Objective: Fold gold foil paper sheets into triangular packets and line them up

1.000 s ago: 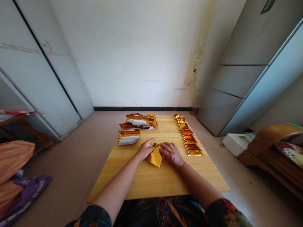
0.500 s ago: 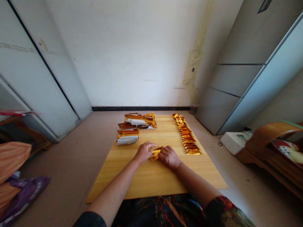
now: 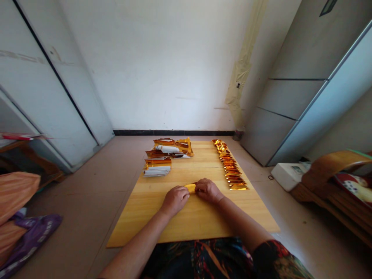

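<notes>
A piece of gold foil paper (image 3: 190, 188), now a narrow folded strip, lies on the wooden board between my hands. My left hand (image 3: 176, 199) has its fingers curled over the strip's left end. At the right end, my right hand (image 3: 207, 190) grips it with bent fingers. Both ends of the strip are hidden under the fingers. Along the board's right side runs a row of folded gold foil pieces (image 3: 232, 170). Loose gold foil sheets with white backs (image 3: 158, 164) lie in curled stacks at the far left.
The wooden board (image 3: 139, 228) reaches from my lap towards the white wall (image 3: 162, 77). A grey refrigerator (image 3: 279, 104) stands at the right, with a white box (image 3: 286, 174) and wooden furniture (image 3: 322, 182) nearby. Orange and purple bags (image 3: 35, 240) lie at the left.
The foil paper has gone from a wider, partly open piece to a narrow strip. My left hand has moved slightly nearer to me and closed over its left end.
</notes>
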Demonstrator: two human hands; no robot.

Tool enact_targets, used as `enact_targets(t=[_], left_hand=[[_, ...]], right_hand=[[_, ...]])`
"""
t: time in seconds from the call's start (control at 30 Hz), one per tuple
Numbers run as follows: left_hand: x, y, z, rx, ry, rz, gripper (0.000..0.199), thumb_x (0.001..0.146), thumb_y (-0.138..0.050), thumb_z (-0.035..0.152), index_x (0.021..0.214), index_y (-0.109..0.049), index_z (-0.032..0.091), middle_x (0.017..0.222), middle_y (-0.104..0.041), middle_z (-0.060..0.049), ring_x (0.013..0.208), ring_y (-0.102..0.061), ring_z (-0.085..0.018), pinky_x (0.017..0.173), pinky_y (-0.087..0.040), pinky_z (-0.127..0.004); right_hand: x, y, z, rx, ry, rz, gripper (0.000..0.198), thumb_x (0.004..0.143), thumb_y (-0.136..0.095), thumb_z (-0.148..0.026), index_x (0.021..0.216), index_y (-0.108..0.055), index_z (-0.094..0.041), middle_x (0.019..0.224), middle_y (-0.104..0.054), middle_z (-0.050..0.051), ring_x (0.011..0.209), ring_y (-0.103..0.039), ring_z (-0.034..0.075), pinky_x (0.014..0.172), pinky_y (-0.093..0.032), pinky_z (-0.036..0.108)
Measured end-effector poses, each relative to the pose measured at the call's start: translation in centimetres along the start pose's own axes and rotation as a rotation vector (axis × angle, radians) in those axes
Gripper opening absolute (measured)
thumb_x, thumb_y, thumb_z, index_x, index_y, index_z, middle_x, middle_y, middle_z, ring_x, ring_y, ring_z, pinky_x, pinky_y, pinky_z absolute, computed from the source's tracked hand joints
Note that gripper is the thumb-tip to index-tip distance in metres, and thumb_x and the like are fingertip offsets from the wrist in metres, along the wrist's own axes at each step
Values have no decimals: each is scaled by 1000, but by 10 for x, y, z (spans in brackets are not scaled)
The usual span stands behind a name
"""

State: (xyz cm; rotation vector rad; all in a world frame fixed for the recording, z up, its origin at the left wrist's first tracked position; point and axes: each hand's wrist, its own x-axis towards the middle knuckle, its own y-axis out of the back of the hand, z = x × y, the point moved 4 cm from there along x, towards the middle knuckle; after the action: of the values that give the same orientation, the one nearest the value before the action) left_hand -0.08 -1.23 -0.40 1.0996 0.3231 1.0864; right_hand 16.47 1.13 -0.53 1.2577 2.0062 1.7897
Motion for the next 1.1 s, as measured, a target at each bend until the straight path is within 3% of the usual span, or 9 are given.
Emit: enact_targets(t=[0.13, 0.23, 0.43, 0.53, 0.67, 0.77, 0.83, 1.0, 1.1], left_hand=[[3, -5, -13, -93, -14, 48, 17, 79, -55, 15, 81, -71, 21, 93, -70, -5, 90, -61, -18, 86, -46, -31], [8, -6, -23, -161, 56, 59, 18, 79, -54, 15, 83, -71, 20, 91, -71, -5, 89, -62, -17, 85, -47, -29], [16, -6, -29, -233, 295, 116, 42, 77, -50, 9, 115, -63, 23, 110, -68, -3, 97, -62, -16, 89, -46, -27], [16, -5, -27, -224, 349, 140, 48, 75, -51, 9, 120, -59, 25, 107, -69, -1, 90, -63, -15, 85, -47, -26], [11, -2, -25, -194, 444, 138, 35, 76, -55, 15, 110, -61, 23, 87, -70, 1, 76, -63, -14, 72, -45, -22], [6, 1, -20, -156, 445, 136, 16, 81, -54, 26, 93, -64, 22, 79, -69, 1, 72, -61, -13, 66, -41, -21], [4, 1, -17, -143, 438, 134, 16, 85, -49, 29, 86, -63, 22, 77, -68, 1, 71, -60, -13, 64, -39, -21], [6, -2, -20, -258, 481, 203, 25, 84, -49, 21, 106, -61, 24, 94, -70, -1, 84, -62, -15, 73, -42, -23], [9, -3, -23, -226, 529, 205, 33, 83, -49, 20, 114, -58, 24, 88, -70, -1, 79, -62, -15, 71, -42, -23]], right_hand=[[-2, 4, 9, 146, -62, 24, 8, 76, -61, -15, 76, -67, -20, 79, -69, 1, 78, -61, 14, 76, -43, 24], [-3, 8, 14, 236, -181, 53, 11, 80, -59, -19, 77, -69, -21, 80, -70, 1, 79, -62, 14, 77, -45, 26], [-4, -1, 25, 354, -492, 123, 25, 81, -55, -26, 103, -66, -22, 91, -70, 4, 85, -63, 18, 77, -48, 30], [-6, -6, 28, 395, -585, 175, 31, 83, -52, -28, 112, -59, -20, 91, -70, 4, 81, -64, 17, 73, -49, 28], [-6, -8, 27, 342, -638, 204, 24, 82, -52, -30, 103, -59, -21, 76, -67, 1, 69, -62, 16, 63, -46, 25], [-7, -8, 27, 336, -649, 205, 19, 80, -53, -28, 97, -59, -21, 77, -67, 1, 70, -62, 16, 63, -46, 25], [-7, -9, 27, 350, -622, 209, 20, 80, -53, -27, 98, -59, -22, 79, -67, 1, 73, -62, 16, 65, -46, 25], [-8, -10, 27, 264, -583, 208, 28, 79, -52, -24, 105, -59, -21, 76, -65, 0, 70, -60, 15, 63, -45, 24], [-7, -11, 26, 173, -580, 215, 29, 77, -52, -21, 105, -60, -20, 73, -63, 0, 69, -58, 15, 62, -43, 24]])
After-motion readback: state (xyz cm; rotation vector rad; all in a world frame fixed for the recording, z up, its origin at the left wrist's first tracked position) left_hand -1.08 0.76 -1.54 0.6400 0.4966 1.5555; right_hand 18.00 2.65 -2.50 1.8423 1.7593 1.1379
